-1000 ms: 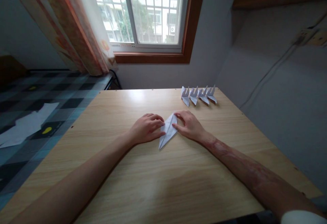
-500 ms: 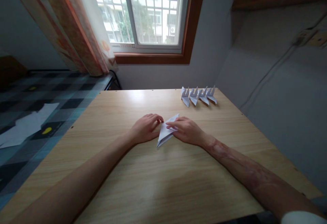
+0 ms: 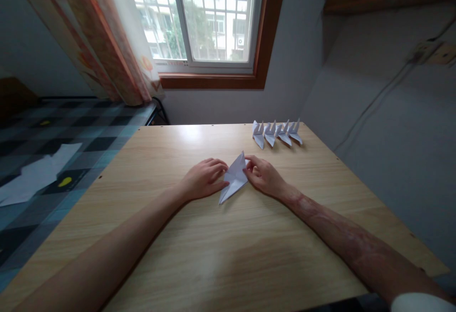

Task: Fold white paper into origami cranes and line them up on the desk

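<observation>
A folded white paper [image 3: 235, 176] lies on the wooden table [image 3: 199, 255] between my hands, one flap raised to a point at the top. My right hand [image 3: 264, 175] pinches the paper's right side between thumb and forefinger. At the left edge, my left hand [image 3: 205, 179] rests on the table with curled fingers; its thumb and fingertips touch the paper. Farther back stands a row of several folded paper figures [image 3: 284, 135], white with upright points.
To the left, loose white sheets [image 3: 39, 172] lie on a checked bed cover [image 3: 89, 146]. Behind the table are a wall and a barred window [image 3: 217, 22] with a curtain [image 3: 117, 51]. A cable [image 3: 370, 105] runs down the right wall from a socket, below a wooden shelf [image 3: 388, 1].
My right hand has shifted slightly up and right, lifting a flap of the paper, so the paper now spreads wider with its point higher. The left thumb has come onto the paper's edge.
</observation>
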`<state>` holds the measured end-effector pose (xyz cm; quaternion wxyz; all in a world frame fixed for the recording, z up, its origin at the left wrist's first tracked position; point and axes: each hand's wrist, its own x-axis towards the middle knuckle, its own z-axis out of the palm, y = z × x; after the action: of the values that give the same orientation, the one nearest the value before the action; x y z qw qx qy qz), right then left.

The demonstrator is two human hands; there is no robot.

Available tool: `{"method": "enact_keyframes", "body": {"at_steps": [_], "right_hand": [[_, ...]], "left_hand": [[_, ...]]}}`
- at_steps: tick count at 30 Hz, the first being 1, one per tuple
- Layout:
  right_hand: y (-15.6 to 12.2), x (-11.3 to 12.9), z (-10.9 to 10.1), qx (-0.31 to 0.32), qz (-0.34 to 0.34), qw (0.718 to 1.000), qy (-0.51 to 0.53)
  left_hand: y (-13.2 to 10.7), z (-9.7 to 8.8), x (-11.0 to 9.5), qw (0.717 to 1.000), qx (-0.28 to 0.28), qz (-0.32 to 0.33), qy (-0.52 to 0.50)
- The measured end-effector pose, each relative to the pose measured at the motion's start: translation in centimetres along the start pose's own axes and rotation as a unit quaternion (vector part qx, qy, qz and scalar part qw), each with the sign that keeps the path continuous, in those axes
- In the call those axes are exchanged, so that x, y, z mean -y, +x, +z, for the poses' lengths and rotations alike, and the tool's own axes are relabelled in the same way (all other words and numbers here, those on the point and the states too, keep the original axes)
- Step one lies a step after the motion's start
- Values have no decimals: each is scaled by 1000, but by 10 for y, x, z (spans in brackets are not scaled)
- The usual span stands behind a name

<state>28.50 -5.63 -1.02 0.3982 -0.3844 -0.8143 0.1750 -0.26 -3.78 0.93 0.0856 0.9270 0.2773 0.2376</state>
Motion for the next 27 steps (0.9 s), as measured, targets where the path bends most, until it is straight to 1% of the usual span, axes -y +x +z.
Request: {"method": "enact_keyframes", "body": {"at_steps": [2,6,8,15,27], "right_hand": [[0,-1,0,9,-40,999,-24],[-1,2,1,67,-151,984,-64],[-1,4,1,79,-175,980,-60],[0,10,-3,87,-190,978,-23],[-1,10,-3,89,-181,979,-18]], "left_hand": [[0,0,0,1000,-2,0,-1],[0,0,0,1000,-4,8,-4],[1,-1,-1,1000,-1,8,-1],[1,-1,-1,1000,2,8,-12],[1,-1,-1,1000,0,11,-15]]}}
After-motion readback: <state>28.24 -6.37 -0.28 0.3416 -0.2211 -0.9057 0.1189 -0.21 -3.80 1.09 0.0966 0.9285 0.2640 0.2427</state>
